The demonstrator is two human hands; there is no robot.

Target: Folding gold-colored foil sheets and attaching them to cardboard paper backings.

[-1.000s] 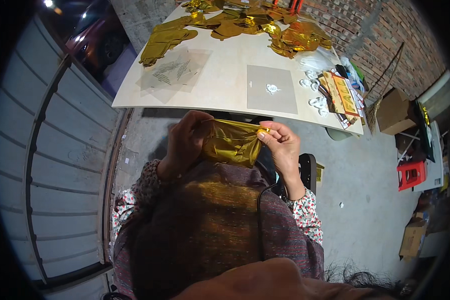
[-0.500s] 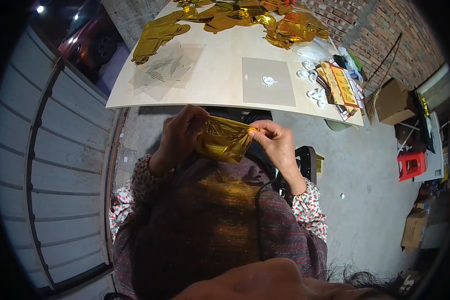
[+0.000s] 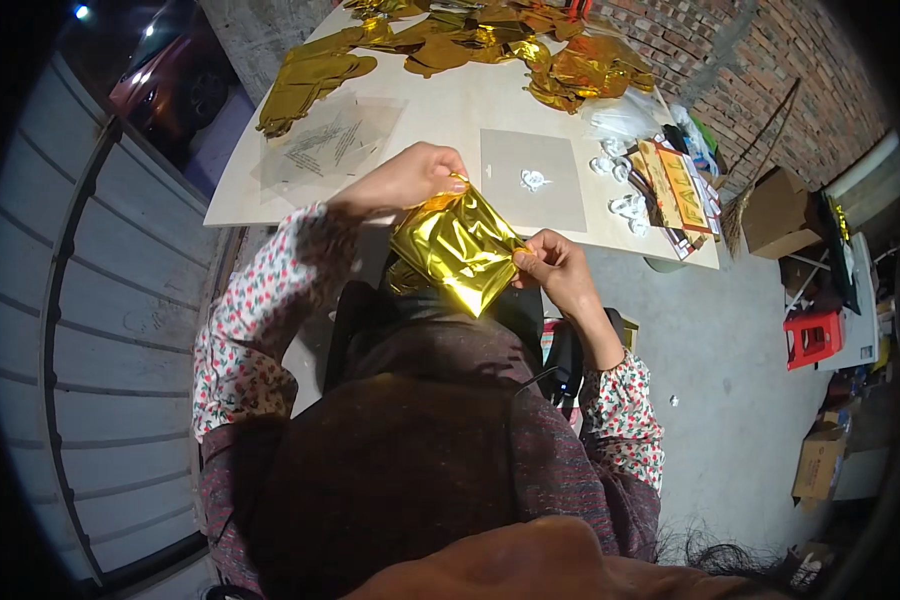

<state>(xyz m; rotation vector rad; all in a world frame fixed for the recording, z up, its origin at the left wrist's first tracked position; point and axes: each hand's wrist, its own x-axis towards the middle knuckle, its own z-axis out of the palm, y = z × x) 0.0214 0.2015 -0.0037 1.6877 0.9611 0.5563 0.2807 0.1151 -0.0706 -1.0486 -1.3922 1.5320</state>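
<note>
Between my hands, just off the table's near edge, a folded gold foil balloon (image 3: 460, 245) is stretched out, shiny and creased, with one corner pointing down. My left hand (image 3: 410, 178) pinches its upper corner. At its right corner my right hand (image 3: 555, 268) grips it between thumb and bent fingers. Beyond my hands lies a flat grey sheet (image 3: 510, 150) with a small white ribbon coil (image 3: 533, 180) on it. Flat gold foil balloons (image 3: 440, 50) are heaped along the far side of the table (image 3: 440, 105).
Clear printed bags (image 3: 325, 145) lie at the table's left. Several white coils (image 3: 625, 208) and a colourful printed card (image 3: 685, 185) are at its right. A red stool (image 3: 810, 338) and cardboard boxes (image 3: 785, 210) stand farther right. A metal shutter (image 3: 130, 350) runs along the left.
My left hand has risen toward the table and turned, its sleeve now extended. The foil balloon has tilted into a diamond and caught the light. My right hand has shifted slightly right.
</note>
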